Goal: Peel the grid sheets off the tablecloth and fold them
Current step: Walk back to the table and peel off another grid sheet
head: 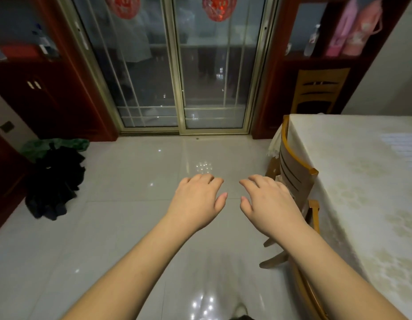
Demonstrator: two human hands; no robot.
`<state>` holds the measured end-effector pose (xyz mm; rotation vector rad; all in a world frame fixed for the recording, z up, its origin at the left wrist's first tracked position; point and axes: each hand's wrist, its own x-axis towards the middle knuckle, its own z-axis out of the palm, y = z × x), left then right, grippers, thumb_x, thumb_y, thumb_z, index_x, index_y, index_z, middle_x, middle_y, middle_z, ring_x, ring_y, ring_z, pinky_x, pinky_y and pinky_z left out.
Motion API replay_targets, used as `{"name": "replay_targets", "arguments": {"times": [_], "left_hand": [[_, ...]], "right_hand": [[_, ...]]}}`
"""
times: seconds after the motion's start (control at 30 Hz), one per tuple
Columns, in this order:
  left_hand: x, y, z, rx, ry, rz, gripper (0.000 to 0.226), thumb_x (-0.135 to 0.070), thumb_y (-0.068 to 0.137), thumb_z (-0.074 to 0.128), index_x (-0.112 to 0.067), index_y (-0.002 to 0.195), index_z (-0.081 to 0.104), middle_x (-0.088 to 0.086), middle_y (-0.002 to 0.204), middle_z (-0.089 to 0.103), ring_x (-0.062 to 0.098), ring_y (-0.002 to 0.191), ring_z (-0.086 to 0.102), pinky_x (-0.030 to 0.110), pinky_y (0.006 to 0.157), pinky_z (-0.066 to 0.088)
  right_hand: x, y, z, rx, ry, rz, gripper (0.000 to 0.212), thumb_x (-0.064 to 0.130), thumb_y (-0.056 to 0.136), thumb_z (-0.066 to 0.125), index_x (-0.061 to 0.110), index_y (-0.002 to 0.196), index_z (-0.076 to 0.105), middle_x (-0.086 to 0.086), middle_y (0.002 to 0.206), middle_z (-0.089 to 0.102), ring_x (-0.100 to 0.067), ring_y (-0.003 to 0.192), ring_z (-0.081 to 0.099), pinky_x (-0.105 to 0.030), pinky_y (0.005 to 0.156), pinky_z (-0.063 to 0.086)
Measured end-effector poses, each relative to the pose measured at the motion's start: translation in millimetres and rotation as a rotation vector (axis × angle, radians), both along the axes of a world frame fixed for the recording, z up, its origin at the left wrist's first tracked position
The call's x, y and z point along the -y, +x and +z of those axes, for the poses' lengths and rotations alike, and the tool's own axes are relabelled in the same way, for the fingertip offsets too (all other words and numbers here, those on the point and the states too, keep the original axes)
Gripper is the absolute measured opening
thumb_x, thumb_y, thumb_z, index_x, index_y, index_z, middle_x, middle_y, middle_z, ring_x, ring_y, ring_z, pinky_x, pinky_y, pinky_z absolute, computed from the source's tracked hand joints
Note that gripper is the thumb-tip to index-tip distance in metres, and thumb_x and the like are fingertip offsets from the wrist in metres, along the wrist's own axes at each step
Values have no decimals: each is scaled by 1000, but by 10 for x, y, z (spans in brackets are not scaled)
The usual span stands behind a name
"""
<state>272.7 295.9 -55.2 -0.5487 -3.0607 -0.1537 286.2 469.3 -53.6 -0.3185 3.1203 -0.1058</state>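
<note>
Two bare hands are held out over the tiled floor, well apart from the tablecloth (352, 181); the left hand (198, 199) and the right hand (269, 204) have loosely bent fingers and hold nothing; one grid sheet (402, 147) lies flat on the tablecloth, at its far right part.

- Glass sliding door (179, 65), taken as landmark, stands at the far side of the glossy tiled floor (135, 172).
- Two red round decorations (220, 6) hang on its panes.
- Dark red cabinets (38, 88) flank it.
- Left of it, a dark clothes heap (53, 183) lies on the floor.
- Right of it, wooden chairs (319, 91).
</note>
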Motion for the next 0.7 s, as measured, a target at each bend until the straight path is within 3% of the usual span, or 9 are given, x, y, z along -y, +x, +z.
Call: {"name": "replay_targets", "arguments": {"times": [0.47, 0.7], "left_hand": [[-515, -2394, -96, 59, -98, -88, 48, -48, 100, 33, -25, 142, 41, -5, 140, 49, 17, 129, 45, 34, 103, 34], [-738, -3538, -8, 67, -96, -65, 48, -47, 101, 34, -25, 142, 42, -4, 141, 49, 17, 130, 44, 34, 102, 33]], "right_hand": [[-461, -2192, -204, 28, -40, -76, 51, 26, 93, 44, 21, 144, 41, -3, 143, 48, -23, 130, 44, -37, 107, 32], [-718, -3400, -174, 35, -76, -70, 50, 29, 98, 38, 24, 147, 35, 0, 148, 41, -19, 135, 38, -35, 111, 27]]}}
